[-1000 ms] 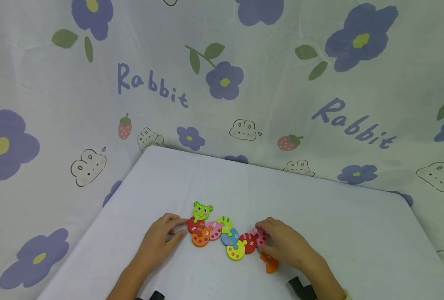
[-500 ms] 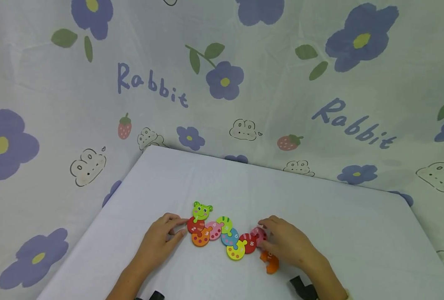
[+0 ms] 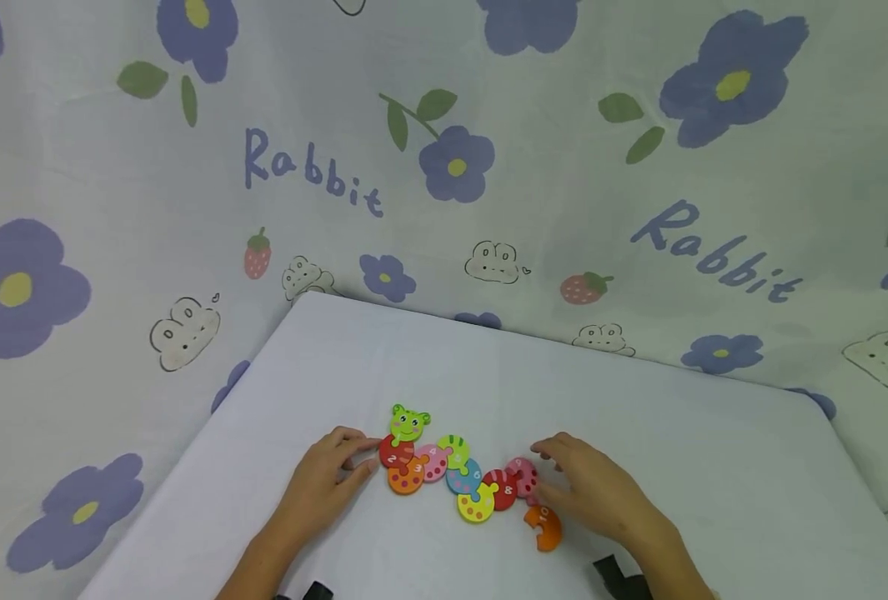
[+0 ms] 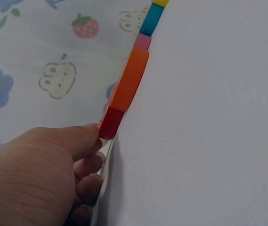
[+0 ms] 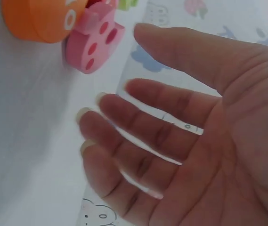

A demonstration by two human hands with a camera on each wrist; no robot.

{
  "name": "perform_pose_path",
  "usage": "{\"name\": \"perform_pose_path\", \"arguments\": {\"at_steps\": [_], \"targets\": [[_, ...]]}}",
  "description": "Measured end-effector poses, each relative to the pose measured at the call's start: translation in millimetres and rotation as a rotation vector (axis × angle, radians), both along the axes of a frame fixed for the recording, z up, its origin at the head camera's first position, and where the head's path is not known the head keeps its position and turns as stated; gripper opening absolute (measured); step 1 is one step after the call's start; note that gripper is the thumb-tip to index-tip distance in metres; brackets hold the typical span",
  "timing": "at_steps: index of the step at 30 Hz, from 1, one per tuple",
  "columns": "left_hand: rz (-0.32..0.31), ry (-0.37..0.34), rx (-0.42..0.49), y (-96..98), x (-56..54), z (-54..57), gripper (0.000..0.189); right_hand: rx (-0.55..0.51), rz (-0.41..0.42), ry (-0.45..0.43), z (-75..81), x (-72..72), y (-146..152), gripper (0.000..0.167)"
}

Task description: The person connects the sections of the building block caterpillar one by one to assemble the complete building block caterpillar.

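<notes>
A curving chain of flat, numbered puzzle pieces lies on the table, with a green animal-face piece (image 3: 409,422) at its left end. My left hand (image 3: 325,471) holds the rim of the red 2 piece (image 3: 395,452) between thumb and index finger; the left wrist view shows the thumb (image 4: 84,139) against its edge. My right hand (image 3: 589,483) is beside the pink 9 piece (image 3: 522,477), fingers spread apart and gripping nothing. An orange 10 piece (image 3: 545,530) lies just below the pink one, separate in the head view. Pink and orange pieces show close to the right thumb (image 5: 171,42).
Between the ends run orange, pink, light green, blue, yellow (image 3: 476,506) and red pieces. The white table (image 3: 639,417) meets a flower-and-rabbit patterned cloth (image 3: 549,208) behind. Black straps or mounts (image 3: 622,577) show near the wrists.
My right hand has let go of the pink 9 piece and drawn back to the right, with its fingers opening. More of the orange 10 piece shows. The left hand stays at the red piece.
</notes>
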State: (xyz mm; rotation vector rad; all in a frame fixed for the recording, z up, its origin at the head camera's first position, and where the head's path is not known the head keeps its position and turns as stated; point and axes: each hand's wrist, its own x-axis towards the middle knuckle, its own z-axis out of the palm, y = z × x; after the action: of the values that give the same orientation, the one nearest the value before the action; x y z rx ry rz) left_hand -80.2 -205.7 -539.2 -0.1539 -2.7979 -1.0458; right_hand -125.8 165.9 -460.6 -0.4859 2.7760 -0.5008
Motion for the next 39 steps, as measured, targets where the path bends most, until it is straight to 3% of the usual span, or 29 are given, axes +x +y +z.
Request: {"name": "perform_pose_path", "arguments": {"at_steps": [3, 12, 20, 26, 31, 34, 39], "targets": [[-0.01, 0.004, -0.001, 2.1, -1.7, -0.5, 0.031, 0.055, -0.042, -0.079, -1.5, 5.9, 4, 0.049], [0.009, -0.012, -0.025, 2.7, -0.9, 1.6, 0.031, 0.178, 0.024, -0.152, -17.9, 30.0, 4, 0.068], [0.007, -0.002, -0.042, 0.1, -1.5, 0.2, 0.031, 0.214, 0.044, -0.233, -14.7, 47.7, 0, 0.045], [-0.004, 0.013, -0.031, 0.7, -2.8, -2.2, 0.03, 0.241, 0.128, -0.126, -13.6, 51.2, -3, 0.055], [0.0, 0.014, -0.032, 0.5, -1.6, -1.9, 0.03, 0.208, 0.156, -0.131, -13.3, 52.4, -4, 0.053], [0.0, 0.014, -0.032, 0.4, -1.5, -1.8, 0.031, 0.201, 0.122, -0.075, -10.3, 51.5, -2, 0.045], [-0.006, 0.021, -0.036, 0.2, -2.7, -2.6, 0.031, 0.185, -0.03, 0.038, -3.8, 46.2, -1, 0.049]]}}
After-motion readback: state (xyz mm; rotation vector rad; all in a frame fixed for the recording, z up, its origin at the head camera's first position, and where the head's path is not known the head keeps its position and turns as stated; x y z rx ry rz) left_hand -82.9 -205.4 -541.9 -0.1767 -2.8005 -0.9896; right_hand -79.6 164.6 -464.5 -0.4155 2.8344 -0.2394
